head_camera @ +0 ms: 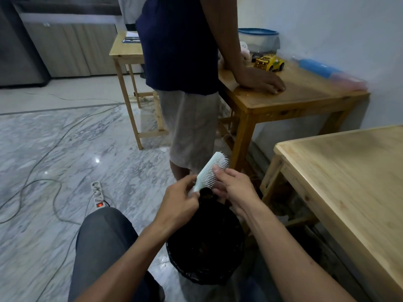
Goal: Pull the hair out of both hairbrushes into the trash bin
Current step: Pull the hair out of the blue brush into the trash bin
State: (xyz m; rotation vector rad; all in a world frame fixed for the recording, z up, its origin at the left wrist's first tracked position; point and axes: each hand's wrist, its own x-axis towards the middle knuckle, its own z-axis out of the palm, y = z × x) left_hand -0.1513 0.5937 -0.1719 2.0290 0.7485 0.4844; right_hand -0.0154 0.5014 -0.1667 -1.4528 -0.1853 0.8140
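A pale blue-white hairbrush (210,168) with white bristles is held tilted above the black trash bin (205,243), which stands on the floor between my knees. My left hand (177,205) grips the brush at its handle end. My right hand (235,188) rests on the bristle side, thumb on the bristles and fingers closed on a dark clump of hair (207,192) that hangs from the brush's lower end over the bin. A second hairbrush is not in view.
Another person (185,73) stands just beyond the bin, hand on a wooden table (294,99) holding a yellow toy car (269,63). A light wooden table (349,182) is at my right. A power strip (98,195) and cables lie on the marble floor at left.
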